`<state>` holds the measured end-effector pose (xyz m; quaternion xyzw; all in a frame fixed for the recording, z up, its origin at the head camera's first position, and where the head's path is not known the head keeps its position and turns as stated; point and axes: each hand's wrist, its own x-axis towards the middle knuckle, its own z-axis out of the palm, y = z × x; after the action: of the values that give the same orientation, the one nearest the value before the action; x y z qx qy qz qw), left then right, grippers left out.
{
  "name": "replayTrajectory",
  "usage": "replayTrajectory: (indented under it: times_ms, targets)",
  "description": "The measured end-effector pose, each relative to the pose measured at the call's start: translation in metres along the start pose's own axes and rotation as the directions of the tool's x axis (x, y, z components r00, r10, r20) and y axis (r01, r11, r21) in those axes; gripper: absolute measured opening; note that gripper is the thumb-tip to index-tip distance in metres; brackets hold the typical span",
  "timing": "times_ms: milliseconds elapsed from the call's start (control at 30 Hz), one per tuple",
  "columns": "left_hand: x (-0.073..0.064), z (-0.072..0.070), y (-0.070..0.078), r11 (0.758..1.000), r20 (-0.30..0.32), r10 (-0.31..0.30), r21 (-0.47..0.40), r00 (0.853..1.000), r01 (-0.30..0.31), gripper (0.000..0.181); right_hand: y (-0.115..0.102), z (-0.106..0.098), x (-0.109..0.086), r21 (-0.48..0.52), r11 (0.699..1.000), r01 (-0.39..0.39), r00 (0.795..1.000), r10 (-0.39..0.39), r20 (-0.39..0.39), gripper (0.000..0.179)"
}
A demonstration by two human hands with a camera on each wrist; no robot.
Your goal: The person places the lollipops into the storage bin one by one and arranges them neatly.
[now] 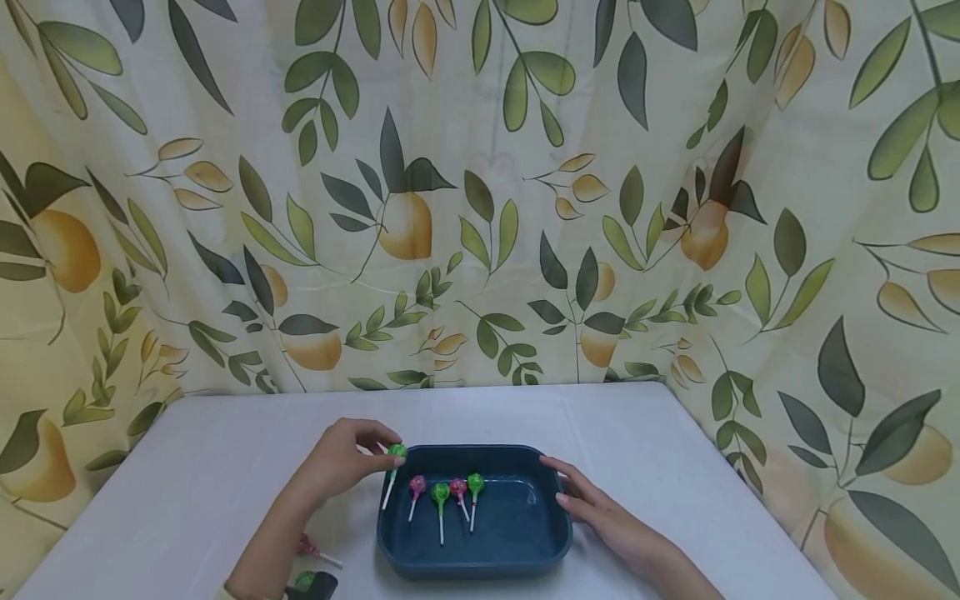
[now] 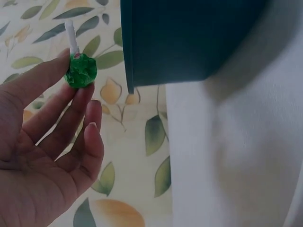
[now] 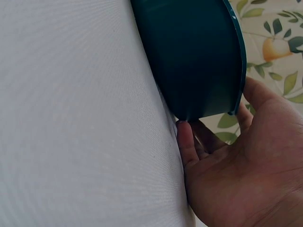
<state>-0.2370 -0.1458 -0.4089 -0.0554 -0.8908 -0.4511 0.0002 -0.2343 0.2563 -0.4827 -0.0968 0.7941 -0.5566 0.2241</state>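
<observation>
My left hand [image 1: 341, 458] pinches a green-wrapped lollipop [image 1: 397, 451] by its round head, thumb against fingertips, above the left rim of a dark blue tray [image 1: 472, 562]. Its white stick [image 2: 71, 35] points up in the left wrist view and down in the head view. Inside the tray, several lollipops lie in a rough row, among them a pink one [image 1: 417, 485] and a green one [image 1: 440, 493]. My right hand [image 1: 603, 517] touches the tray's right end, with fingertips at the rim; in the right wrist view, lower fingers [image 3: 185, 142] meet the outer wall near the base.
Left of the tray, a pink lollipop [image 1: 306, 546] lies on the white tablecloth [image 1: 600, 417], partly behind the left forearm. A green wrapped head [image 1: 303, 581] shows beside a black object [image 1: 324, 586] at the bottom edge. A leaf-and-fruit patterned curtain [image 1: 480, 208] hangs behind the table.
</observation>
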Motion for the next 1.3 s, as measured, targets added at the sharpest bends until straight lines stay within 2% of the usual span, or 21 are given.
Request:
replayTrajectory:
  times_ms: [300,633,933,1300]
  targets:
    - [0.004,0.017,0.007,0.999,0.025,0.028,-0.034,0.999,-0.027,0.019,-0.001,0.001,0.001,0.006,1.0,-0.004,1.0,0.004,-0.006,0.059]
    - [0.009,0.031,0.01,0.993,0.06,0.092,-0.085,0.994,-0.087,0.018,-0.002,0.001,0.001,0.0,1.0,-0.007,1.0,0.007,-0.012,0.059]
    - [0.013,0.05,0.017,0.983,0.081,0.162,-0.098,0.984,-0.154,0.019,-0.001,0.001,0.0,-0.003,1.0,0.002,1.0,-0.002,-0.01,0.058]
    - [0.018,0.076,0.02,0.978,0.087,0.183,-0.119,0.979,-0.172,0.02,-0.001,0.0,0.001,0.008,1.0,0.007,1.0,-0.007,0.002,0.058]
